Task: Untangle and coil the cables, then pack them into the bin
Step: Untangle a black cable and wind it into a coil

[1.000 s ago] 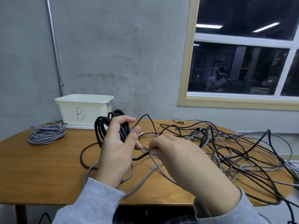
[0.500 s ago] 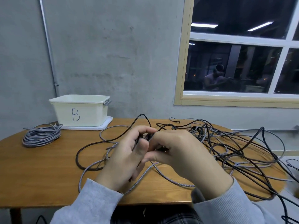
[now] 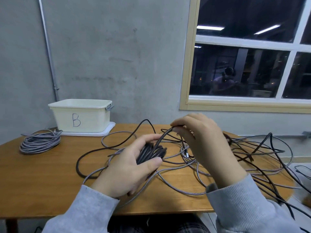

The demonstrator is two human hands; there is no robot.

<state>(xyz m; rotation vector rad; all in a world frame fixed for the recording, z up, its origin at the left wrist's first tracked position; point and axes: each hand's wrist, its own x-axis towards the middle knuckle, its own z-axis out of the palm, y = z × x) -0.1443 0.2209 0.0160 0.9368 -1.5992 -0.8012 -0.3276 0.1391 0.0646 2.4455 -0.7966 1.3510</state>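
One grey coil (image 3: 40,143) lies finished on the tabletop (image 3: 42,174) beside the bin (image 3: 80,115), not yet packed, while the left hand (image 3: 129,167) grips a half-wound black coil (image 3: 151,153), the right hand (image 3: 200,137) pinches its strand, and the tangle (image 3: 244,153) remains.

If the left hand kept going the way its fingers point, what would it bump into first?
The left hand grips a black cable coil, fingers pointing right and away. Going straight on, it would probably meet the right hand first, then the tangled cables beyond. Depth is hard to judge from this one view.
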